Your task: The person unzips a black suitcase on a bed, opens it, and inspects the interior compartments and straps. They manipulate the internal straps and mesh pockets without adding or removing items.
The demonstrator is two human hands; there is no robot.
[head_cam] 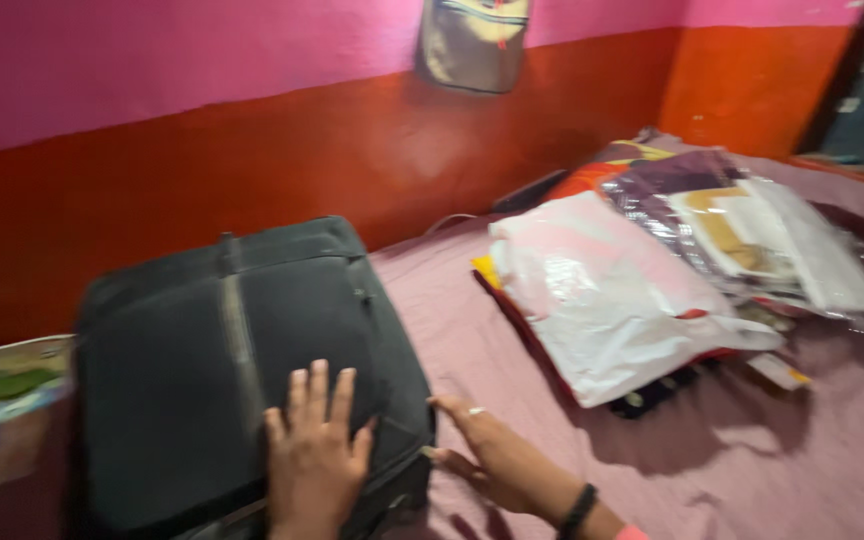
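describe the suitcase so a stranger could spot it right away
On the mauve bedsheet, look to the near left end by the red wall. There lies the dark grey fabric suitcase, flat under the left hand; unlike the shiny plastic-wrapped bundles opposite, it is matte and zipped.

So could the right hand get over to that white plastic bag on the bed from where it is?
Probably yes. The right hand rests on the pink bedsheet at the dark suitcase's corner, and only bare sheet lies between it and the white plastic bag. Nothing blocks the way, though the arm would have to stretch.
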